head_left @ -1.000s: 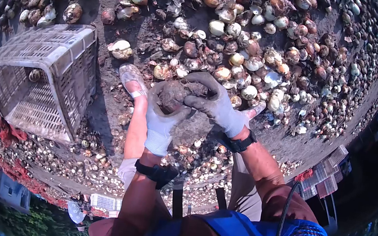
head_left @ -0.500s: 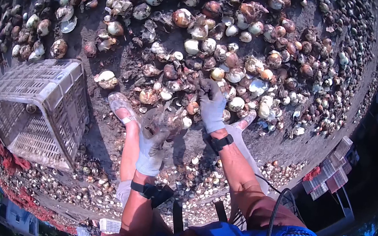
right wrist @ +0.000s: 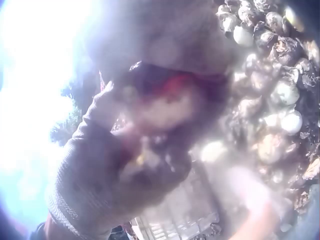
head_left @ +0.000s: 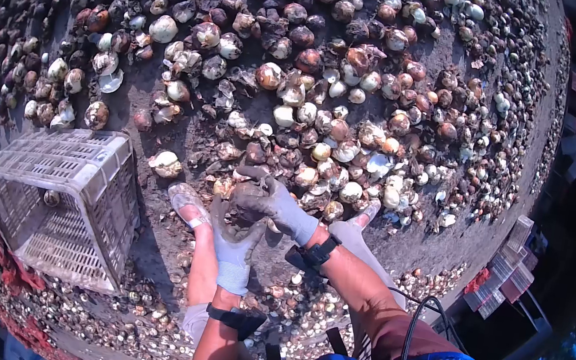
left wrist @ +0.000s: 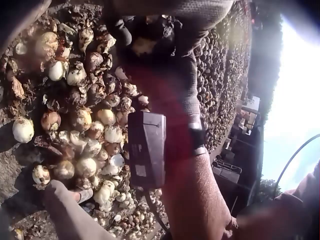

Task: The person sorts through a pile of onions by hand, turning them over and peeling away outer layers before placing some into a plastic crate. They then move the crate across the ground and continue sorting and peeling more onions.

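Between my gloved hands is a dark, dirt-covered onion, held low in front of my body. My left hand cups it from below, fingers and thumb spread around its near side. From the right, my right hand grips the same onion with curled fingers, partly covering it. In the left wrist view a pale patch shows on the onion. Both gloves are grey and soiled at the fingers. The right wrist view is blurred and overexposed around the hands.
A grey plastic crate lies on its side at the left, with one onion inside. Many onions and loose skins cover the ground ahead. My left foot stands near a pale onion. Red netting lies behind the crate.
Half a second ago my right hand was reaching away over the onions while my left stayed near my feet; now it is back beside the left, at the dark onion. The head view has shifted.
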Demonstrator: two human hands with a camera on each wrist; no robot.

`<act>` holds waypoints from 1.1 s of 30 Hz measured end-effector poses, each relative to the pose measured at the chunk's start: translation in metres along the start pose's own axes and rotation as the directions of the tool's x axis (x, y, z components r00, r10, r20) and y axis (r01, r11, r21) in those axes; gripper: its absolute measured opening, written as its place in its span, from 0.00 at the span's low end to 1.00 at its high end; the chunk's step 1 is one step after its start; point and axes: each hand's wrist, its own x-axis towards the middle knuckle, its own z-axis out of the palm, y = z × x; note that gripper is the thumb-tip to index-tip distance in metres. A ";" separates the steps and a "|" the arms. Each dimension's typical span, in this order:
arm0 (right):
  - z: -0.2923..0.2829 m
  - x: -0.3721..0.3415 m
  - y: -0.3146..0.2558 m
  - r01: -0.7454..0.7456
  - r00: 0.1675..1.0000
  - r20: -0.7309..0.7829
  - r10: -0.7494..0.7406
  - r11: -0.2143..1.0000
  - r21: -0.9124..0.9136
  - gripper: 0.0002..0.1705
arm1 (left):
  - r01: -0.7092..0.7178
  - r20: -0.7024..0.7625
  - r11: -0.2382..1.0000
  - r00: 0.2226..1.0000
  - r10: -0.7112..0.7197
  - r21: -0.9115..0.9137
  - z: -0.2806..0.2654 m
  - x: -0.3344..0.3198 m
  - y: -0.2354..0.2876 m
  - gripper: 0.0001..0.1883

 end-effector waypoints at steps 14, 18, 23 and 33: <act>0.285 0.052 -0.098 0.917 0.360 0.747 -0.559 0.067 -0.392 0.44 | 0.202 0.031 0.975 0.978 -0.206 0.092 -0.055 0.005 -0.014 0.25; 0.269 0.097 -0.085 0.792 0.569 0.724 -0.390 0.020 -0.611 0.29 | 0.138 0.078 0.957 0.984 -0.162 0.254 -0.063 0.014 -0.007 0.21; 0.234 0.183 -0.092 0.576 0.650 0.669 -0.361 -0.340 -0.744 0.37 | 0.164 0.016 0.982 0.986 -0.164 -0.093 -0.061 0.008 -0.007 0.27; 0.300 0.391 -0.032 0.508 0.796 0.605 0.027 -0.575 -0.642 0.29 | 0.346 0.055 0.938 0.937 -0.345 -0.019 -0.121 0.017 0.074 0.26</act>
